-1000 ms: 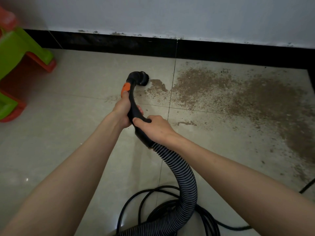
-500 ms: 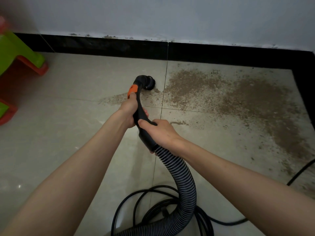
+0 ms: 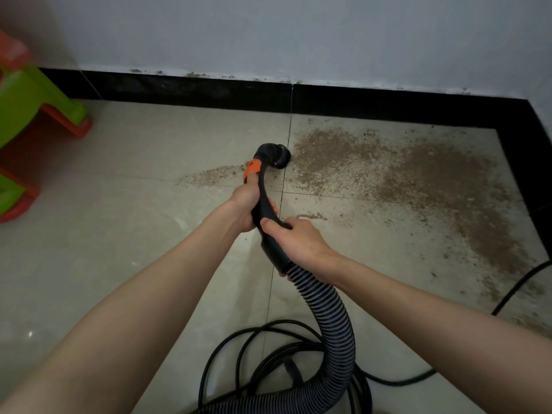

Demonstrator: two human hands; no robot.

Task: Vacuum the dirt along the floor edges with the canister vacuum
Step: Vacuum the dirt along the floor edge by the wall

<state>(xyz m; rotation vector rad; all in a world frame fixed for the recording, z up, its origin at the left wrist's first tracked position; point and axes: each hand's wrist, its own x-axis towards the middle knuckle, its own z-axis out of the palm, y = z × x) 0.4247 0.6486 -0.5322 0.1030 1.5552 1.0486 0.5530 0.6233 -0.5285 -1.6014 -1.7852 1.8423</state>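
Note:
A black vacuum handle (image 3: 264,201) with an orange button (image 3: 251,169) ends in a round black brush nozzle (image 3: 276,156) that rests on the floor tile. My left hand (image 3: 243,204) grips the handle just below the orange button. My right hand (image 3: 294,239) grips its lower end, where the ribbed grey hose (image 3: 331,321) begins. A wide patch of brown dirt (image 3: 397,180) spreads from the nozzle to the right, toward the corner. A thin strip of dirt (image 3: 213,174) lies left of the nozzle.
A black skirting (image 3: 191,91) runs along the wall and turns down the right side at a corner (image 3: 519,121). A green and red plastic stool (image 3: 33,115) stands at the left. Black power cord (image 3: 260,360) lies coiled near the bottom, with one strand (image 3: 519,288) across the right floor.
The nozzle has moved right across the tile to the left edge of the large dirt patch; the small dirt clump beside it is gone. Both hands keep their grip.

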